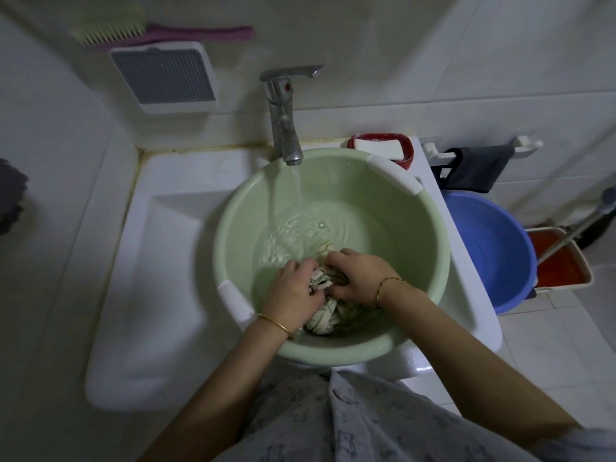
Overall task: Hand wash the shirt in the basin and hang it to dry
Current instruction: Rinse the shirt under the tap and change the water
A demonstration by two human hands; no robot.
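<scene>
Brush (133, 31): green bristles, purple handle, lying flat at 10 o'clock from the basin, on top of the ribbed box.
Ribbed box (163, 76): grey front, white frame, fixed to the wall tiles.
Sink (173, 248): white, carrying the basin on its right half.
Tap (283, 121): chrome, upright at 12 o'clock of the basin, running a thin stream of water down into it.
Basin (400, 211): pale green, round, with white grip pads on the rim at 2 and 8 o'clock and shallow rippled water in the bottom.
Left hand (293, 295): fingers curled, gripping the shirt from its 9 o'clock side; gold bangle on the wrist.
Shirt (325, 315): pale with dark stripes, wet and bunched, at 6 o'clock on the basin floor, between and under both hands.
Right hand (358, 273): fingers curled round the upper bunch of the shirt, close to the left hand; thin gold band at the wrist.
Soap dish (408, 155): red, at 1 o'clock just beyond the rim, holding a white soap bar (378, 146).
Dark cloth (476, 168): draped over a white wall rail at 2 o'clock.
Blue bucket (493, 248): on the floor at 3 o'clock, just beside the sink.
Orange tub (560, 258): to the right of the blue bucket, a mop handle slanting across it.
</scene>
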